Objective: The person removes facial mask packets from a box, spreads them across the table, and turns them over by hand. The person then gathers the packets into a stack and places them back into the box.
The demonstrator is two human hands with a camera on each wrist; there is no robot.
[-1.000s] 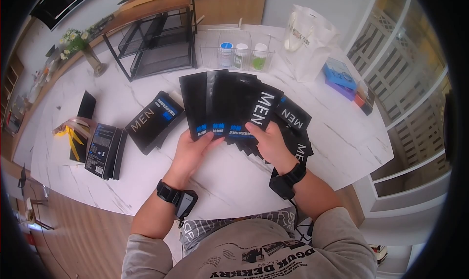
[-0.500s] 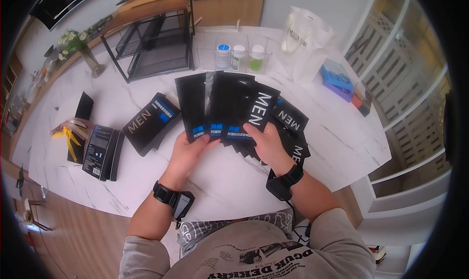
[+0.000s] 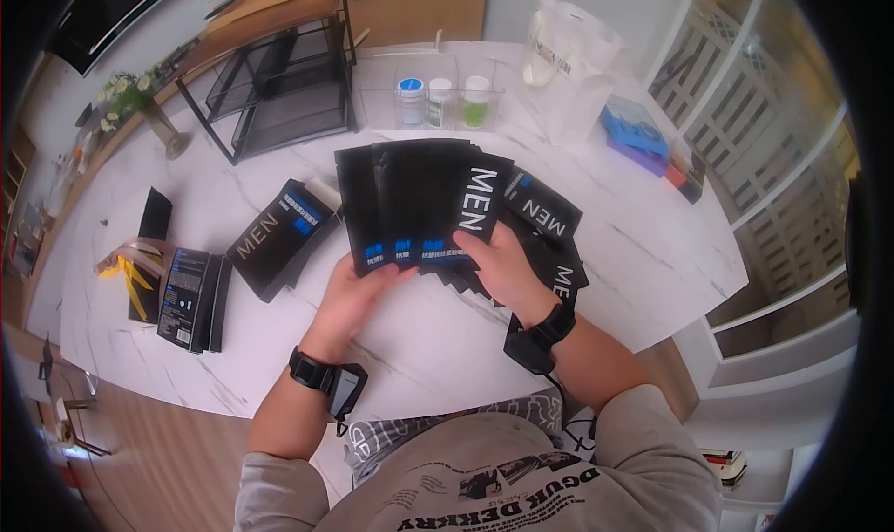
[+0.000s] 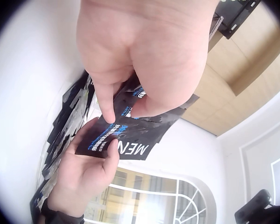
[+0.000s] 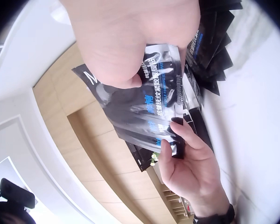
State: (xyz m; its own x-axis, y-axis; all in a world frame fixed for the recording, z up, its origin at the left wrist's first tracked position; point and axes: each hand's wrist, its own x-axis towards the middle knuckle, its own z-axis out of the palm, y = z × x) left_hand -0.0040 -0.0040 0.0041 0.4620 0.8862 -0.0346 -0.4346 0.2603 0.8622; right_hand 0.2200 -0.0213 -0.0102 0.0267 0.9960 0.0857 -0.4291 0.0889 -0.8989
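Both hands hold a small fan of black foil sachets [image 3: 410,201], printed with blue and white lettering and "MEN" on the rightmost one. My left hand [image 3: 354,294] pinches the fan's lower left corner between thumb and fingers. At the lower right, my right hand [image 3: 507,269] grips it, thumb on the printed face. In the left wrist view the right hand [image 4: 86,170] shows its thumb over the front sachet. The right wrist view has the left hand [image 5: 191,165] pinching the overlapped edges. More black sachets [image 3: 545,211] lie spread on the table, partly hidden behind the right hand.
Left of the hands lie a black "MEN" box [image 3: 279,238] and several black boxes [image 3: 191,299], beside a yellow ribbon [image 3: 135,285]. Behind stand a black mesh rack [image 3: 289,103], a clear organizer [image 3: 372,108] with bottles, a white paper bag [image 3: 573,85] and a blue box [image 3: 633,127].
The fanned sachets have drawn closer together, so the fan is narrower. Both hands keep their hold. The head view has shifted slightly.
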